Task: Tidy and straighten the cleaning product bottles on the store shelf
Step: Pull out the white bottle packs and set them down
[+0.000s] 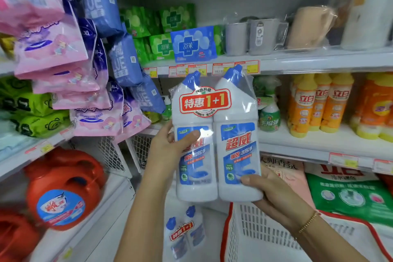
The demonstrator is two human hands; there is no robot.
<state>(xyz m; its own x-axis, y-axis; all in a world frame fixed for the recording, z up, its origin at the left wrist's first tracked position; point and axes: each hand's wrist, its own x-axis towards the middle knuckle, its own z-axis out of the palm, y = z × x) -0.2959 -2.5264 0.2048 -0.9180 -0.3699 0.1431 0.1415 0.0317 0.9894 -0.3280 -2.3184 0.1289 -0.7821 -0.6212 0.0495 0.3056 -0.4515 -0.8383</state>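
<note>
- White shrink-wrapped twin-pack (pixel 214 134) of blue-capped bottles, held upright at centre, clear of the shelf (pixel 302 144), label outward.
- Step, as judged: pack in hand for re-placing. Next move needs a free shelf spot, base down, label forward.
- Left hand (pixel 167 147) grips the pack at 9 o'clock, thumb across the label.
- Right hand (pixel 276 195) cups the base at 5 o'clock, thumb on the front.
- Second pack (pixel 185 234) lies tilted at 6 o'clock.

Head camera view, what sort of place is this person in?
Most likely a shop's household-goods aisle: price tags line the shelf edges, identical orange bottles stand in rows, and the left hand and right hand hold a shrink-wrapped twin pack with a promotional label.
</note>
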